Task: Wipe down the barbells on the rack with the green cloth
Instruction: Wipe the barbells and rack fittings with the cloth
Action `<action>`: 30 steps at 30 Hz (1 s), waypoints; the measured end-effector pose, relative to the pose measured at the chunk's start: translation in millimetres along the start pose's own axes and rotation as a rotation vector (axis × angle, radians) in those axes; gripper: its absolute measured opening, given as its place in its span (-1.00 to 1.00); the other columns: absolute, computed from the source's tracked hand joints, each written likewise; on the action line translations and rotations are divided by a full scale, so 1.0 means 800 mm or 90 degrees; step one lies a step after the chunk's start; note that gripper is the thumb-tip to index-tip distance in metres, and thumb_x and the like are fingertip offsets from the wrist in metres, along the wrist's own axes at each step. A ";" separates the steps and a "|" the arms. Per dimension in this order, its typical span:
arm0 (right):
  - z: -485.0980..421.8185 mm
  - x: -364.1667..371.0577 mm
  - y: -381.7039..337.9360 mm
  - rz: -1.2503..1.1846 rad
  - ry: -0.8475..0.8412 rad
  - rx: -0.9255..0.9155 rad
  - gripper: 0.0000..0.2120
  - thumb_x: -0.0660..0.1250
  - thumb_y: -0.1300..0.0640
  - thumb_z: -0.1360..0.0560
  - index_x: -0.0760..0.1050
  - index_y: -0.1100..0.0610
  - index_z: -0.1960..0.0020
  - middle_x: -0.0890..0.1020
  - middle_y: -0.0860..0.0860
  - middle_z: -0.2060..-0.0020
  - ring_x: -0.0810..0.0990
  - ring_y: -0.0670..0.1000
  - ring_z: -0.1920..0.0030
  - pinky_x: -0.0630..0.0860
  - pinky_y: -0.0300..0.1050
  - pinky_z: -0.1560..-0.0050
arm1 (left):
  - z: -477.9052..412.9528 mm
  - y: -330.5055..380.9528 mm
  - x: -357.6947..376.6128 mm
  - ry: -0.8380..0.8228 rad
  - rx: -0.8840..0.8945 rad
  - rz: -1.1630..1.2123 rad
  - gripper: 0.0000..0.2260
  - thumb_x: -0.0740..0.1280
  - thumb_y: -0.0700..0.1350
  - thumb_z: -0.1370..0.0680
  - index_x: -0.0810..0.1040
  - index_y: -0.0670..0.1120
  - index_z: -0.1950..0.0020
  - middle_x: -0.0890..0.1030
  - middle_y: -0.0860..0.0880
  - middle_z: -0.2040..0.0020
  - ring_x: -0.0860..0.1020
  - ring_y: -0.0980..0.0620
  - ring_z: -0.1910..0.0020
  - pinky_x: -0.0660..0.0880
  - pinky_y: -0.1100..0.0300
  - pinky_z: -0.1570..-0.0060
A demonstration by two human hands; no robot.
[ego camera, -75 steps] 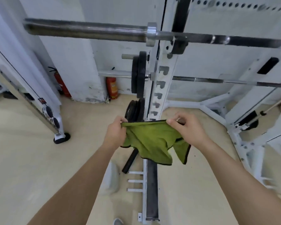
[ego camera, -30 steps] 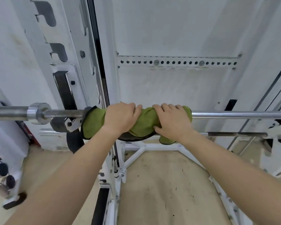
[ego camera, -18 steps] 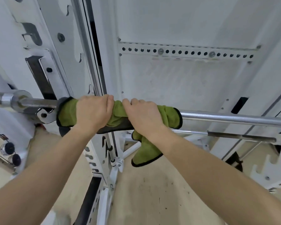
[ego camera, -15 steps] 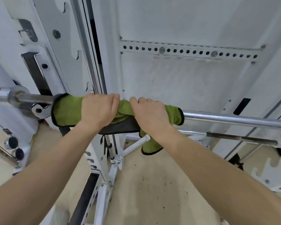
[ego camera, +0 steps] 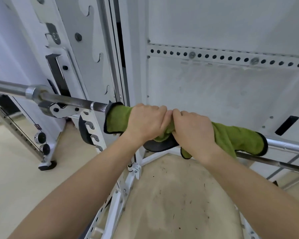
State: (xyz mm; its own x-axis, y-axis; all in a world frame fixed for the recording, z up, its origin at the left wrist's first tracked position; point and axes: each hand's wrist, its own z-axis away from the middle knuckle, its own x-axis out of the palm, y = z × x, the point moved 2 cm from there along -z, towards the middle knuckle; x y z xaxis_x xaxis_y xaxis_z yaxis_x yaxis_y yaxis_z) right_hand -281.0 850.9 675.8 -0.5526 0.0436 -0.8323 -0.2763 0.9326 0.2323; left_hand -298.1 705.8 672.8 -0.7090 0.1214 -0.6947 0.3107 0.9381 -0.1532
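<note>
1. At the far left the barbell (ego camera: 72, 101) comes in from the picture's edge. Its thick sleeve and collar are bare, and a bare stretch of dark shaft runs up to the cloth's left hem. Past the cloth's right end, bright bare shaft runs on to the right edge.
2. The green cloth (ego camera: 236, 138), hemmed in black, is wrapped round the shaft from just right of the rack upright (ego camera: 91, 69) to well beyond the right wrist. One corner hangs below the bar.
3. A white hook plate (ego camera: 64, 111) sits just under the shaft beside the collar, close to the cloth's left hem. A dark plate (ego camera: 84, 133) shows behind the upright. Under the hands lies a dark rounded shape that I cannot identify. A thinner second bar (ego camera: 274, 163) runs just beneath the cloth's right end.
4. The left hand (ego camera: 145, 123) and right hand (ego camera: 192, 131) lie palm down, side by side, touching at the knuckles. The fingers of both curl over the top and grip the cloth round the bar.
</note>
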 end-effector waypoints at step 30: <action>-0.110 -0.009 -0.187 -0.207 -0.074 -0.186 -0.66 0.19 -0.06 -0.55 0.34 0.05 -0.27 0.55 -0.02 0.04 0.57 0.08 0.09 0.36 -0.07 0.32 | 0.111 -0.169 0.006 0.453 -0.813 0.454 -0.70 0.31 -0.08 -0.50 0.42 -0.09 -0.20 0.44 -0.11 -0.23 0.42 -0.10 -0.25 0.34 -0.04 -0.33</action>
State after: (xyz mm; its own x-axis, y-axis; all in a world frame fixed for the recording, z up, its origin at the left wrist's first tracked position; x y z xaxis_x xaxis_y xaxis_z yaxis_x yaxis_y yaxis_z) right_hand -304.7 679.3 691.4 -0.3137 -0.1790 -0.9325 -0.6406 0.7648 0.0687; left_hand -287.1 550.6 627.8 -0.9048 0.4028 0.1380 0.2455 0.2289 0.9420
